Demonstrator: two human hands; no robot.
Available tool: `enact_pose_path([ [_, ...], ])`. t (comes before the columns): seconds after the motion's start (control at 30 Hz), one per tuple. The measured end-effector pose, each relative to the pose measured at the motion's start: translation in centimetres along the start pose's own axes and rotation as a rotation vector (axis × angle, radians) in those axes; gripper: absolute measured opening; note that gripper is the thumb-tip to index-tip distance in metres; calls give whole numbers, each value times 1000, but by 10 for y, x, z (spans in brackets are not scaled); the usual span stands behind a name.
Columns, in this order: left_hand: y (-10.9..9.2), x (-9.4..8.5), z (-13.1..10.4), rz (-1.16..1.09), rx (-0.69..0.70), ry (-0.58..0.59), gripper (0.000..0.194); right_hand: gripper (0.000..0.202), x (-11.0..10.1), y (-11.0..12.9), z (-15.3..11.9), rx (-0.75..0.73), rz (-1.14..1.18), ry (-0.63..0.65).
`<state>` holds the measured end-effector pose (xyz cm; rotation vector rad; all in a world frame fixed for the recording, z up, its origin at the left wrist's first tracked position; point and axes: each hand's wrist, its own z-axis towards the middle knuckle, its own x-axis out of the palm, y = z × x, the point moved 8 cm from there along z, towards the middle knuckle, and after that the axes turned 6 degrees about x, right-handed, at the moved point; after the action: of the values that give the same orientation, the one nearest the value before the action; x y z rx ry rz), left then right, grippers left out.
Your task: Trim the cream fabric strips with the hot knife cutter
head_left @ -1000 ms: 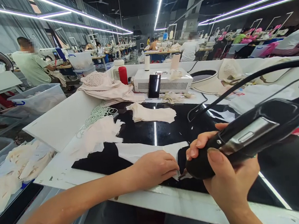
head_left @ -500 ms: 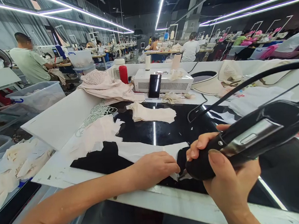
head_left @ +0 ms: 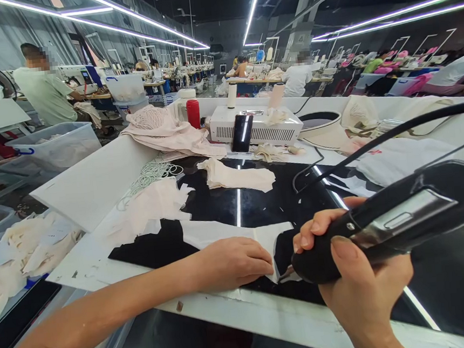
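A black corded handheld tool [head_left: 407, 221] with a silver panel is gripped in my right hand [head_left: 358, 276], its rounded end pointing left over the black tabletop. My left hand [head_left: 235, 263], fingers bent and together, rests on the lower edge of a long white cloth piece [head_left: 216, 232] just left of the tool. Whether the fingertips pinch the cloth is hidden. Under the tool's rounded end a small bit of cloth [head_left: 287, 275] shows. Farther back lies a stack of cream cut pieces [head_left: 240, 176].
Pale pink scraps [head_left: 149, 205] and green cord [head_left: 157, 175] lie left. At the back stand a phone [head_left: 242, 132], a white vented box [head_left: 215, 126] and a red container [head_left: 193, 114]. The tool's black cable [head_left: 398, 128] arches at right. A person [head_left: 42, 93] sits far left.
My right hand and the tool have shifted slightly right, away from my left hand. My left hand has moved a little left, and more of the white cloth's right end shows.
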<state>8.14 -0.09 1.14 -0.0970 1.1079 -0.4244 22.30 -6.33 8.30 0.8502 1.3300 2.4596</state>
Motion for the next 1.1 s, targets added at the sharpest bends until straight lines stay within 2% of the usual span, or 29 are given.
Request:
enact_pose_path([
  [0.67, 0, -4, -5, -71, 18, -39, 19, 49, 2, 4, 1, -16, -8, -23],
  [0.9, 1, -4, -6, -74, 2, -32, 21, 51, 1, 9, 5, -34, -2, -85],
  [1.1, 1, -4, -7, -58, 7, -38, 19, 49, 1, 1, 3, -25, -24, -63],
])
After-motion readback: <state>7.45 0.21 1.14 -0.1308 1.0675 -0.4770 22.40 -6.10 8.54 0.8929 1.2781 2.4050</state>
